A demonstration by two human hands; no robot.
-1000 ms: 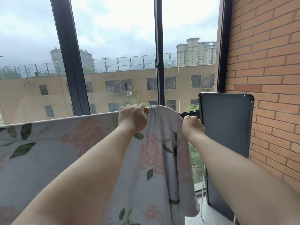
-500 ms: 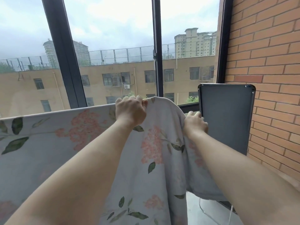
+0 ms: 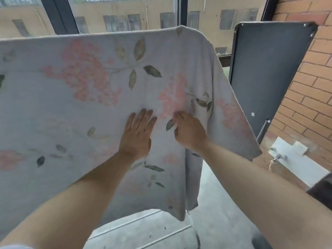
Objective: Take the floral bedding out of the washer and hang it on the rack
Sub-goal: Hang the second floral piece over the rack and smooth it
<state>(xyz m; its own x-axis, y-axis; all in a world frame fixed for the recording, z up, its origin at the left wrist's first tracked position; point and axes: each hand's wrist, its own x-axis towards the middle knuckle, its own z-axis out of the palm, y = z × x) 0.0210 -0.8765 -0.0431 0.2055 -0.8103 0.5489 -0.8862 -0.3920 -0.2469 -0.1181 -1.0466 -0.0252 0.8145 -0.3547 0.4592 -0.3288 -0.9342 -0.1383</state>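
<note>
The floral bedding point(image 3: 89, 87) is hanging over the rack, its bar hidden under the top fold. I am pressing my left hand point(image 3: 137, 135) flat against the cloth, fingers straight, to steady it. My right hand point(image 3: 189, 133), fingers curled, is pinching a fold beside it, probably for tugging creases toward the right edge.

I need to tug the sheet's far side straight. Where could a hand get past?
A narrow gap opens between the right edge of the floral bedding and the dark panel. Bare floor lies under its hem. Crowded: the left hand lies flat and the right hand pinches mid-sheet; a white fitting sits by the brick wall.
</note>
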